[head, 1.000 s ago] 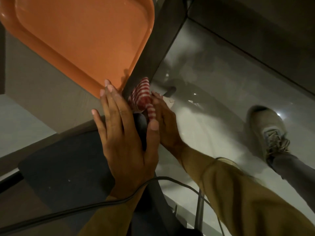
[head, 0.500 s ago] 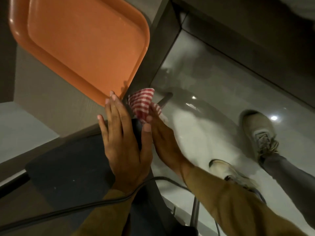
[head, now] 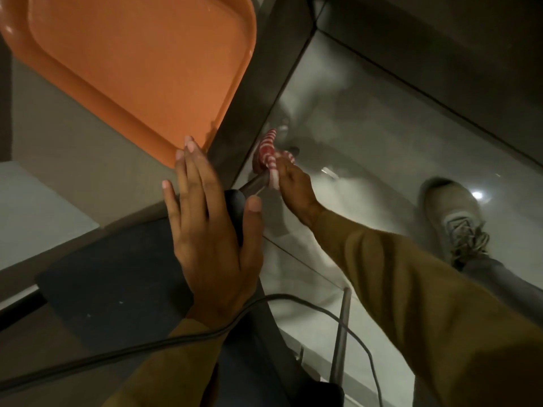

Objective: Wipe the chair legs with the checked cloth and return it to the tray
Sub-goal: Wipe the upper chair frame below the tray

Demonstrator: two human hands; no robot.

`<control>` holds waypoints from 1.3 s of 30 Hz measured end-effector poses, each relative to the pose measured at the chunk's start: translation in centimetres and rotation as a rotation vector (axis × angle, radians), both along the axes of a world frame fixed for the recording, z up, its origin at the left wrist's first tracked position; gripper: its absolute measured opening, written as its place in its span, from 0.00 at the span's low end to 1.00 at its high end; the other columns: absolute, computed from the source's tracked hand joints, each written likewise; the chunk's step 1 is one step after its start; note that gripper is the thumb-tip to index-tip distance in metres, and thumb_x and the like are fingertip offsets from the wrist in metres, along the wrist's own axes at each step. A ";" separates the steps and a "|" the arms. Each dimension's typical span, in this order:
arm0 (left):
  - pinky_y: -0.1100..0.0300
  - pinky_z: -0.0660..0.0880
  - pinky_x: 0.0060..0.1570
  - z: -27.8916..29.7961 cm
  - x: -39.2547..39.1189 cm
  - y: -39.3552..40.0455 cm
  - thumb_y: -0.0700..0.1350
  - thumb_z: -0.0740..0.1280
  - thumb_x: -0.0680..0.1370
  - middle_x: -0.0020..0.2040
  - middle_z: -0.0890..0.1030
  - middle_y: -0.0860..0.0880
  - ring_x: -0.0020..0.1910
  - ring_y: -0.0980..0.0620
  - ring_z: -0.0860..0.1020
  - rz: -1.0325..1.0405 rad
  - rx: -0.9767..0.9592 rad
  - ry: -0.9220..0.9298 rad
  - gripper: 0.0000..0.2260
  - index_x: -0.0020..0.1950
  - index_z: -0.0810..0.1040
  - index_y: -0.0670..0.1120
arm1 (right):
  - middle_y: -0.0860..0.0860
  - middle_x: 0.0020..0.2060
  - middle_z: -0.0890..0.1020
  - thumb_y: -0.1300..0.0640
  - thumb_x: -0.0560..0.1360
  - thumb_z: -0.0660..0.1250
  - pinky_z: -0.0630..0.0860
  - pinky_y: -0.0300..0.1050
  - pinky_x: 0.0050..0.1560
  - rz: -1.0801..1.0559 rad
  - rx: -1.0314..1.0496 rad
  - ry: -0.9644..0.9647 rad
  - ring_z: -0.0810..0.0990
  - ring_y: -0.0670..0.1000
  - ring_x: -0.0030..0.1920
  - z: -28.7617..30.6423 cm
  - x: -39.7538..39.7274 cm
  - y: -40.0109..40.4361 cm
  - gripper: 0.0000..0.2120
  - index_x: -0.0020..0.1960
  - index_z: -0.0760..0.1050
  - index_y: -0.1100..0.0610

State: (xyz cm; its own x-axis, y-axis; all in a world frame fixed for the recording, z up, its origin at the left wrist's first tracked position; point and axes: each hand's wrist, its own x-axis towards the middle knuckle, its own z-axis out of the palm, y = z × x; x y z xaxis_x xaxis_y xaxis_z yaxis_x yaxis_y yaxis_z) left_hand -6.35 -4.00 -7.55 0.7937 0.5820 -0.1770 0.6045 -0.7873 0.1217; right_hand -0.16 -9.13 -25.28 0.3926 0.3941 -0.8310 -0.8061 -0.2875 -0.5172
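Observation:
The red-and-white checked cloth (head: 268,155) is wrapped around a metal chair leg (head: 255,183) that slants down from the dark seat (head: 117,289). My right hand (head: 293,183) grips the cloth on that leg, low beside the table's edge. Flat on the front corner of the seat lies my left hand (head: 214,230), fingers spread and holding nothing. The orange tray (head: 132,63) sits bare on the table at the upper left, close above my left fingertips.
A grey table top (head: 73,160) bears the tray, with a dark edge band running down to the floor. A second chair leg (head: 340,336) stands at the lower middle. A black cable (head: 147,348) crosses my left wrist. My shoe (head: 452,218) rests on the glossy floor.
My right hand has slid the cloth further down the chair leg, away from the seat, baring the leg's upper part. My left hand stays on the seat.

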 end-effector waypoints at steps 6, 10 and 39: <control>0.42 0.49 0.91 0.8 0.4 -0.1 0.66 0.44 0.87 0.89 0.57 0.40 0.89 0.47 0.52 0.018 -0.053 0.025 0.41 0.87 0.56 0.35 | 0.50 0.67 0.80 0.47 0.85 0.62 0.80 0.29 0.55 -0.077 0.201 0.053 0.82 0.43 0.62 6.9 -0.8 -1.6 0.17 0.72 0.74 0.48; 0.40 0.51 0.90 0.9 0.4 -0.1 0.60 0.50 0.87 0.89 0.57 0.41 0.89 0.47 0.52 0.021 -0.041 0.040 0.37 0.88 0.56 0.36 | 0.39 0.67 0.78 0.47 0.86 0.58 0.75 0.25 0.60 0.010 0.274 -0.015 0.77 0.29 0.64 11.5 -3.6 -3.0 0.18 0.76 0.71 0.42; 0.45 0.49 0.90 -0.5 -0.8 0.5 0.63 0.45 0.89 0.90 0.58 0.42 0.90 0.45 0.55 -0.054 -0.004 -0.031 0.38 0.88 0.55 0.36 | 0.53 0.69 0.81 0.47 0.87 0.55 0.74 0.58 0.74 -0.137 0.159 -0.027 0.78 0.52 0.71 5.9 -4.6 -1.1 0.20 0.74 0.74 0.53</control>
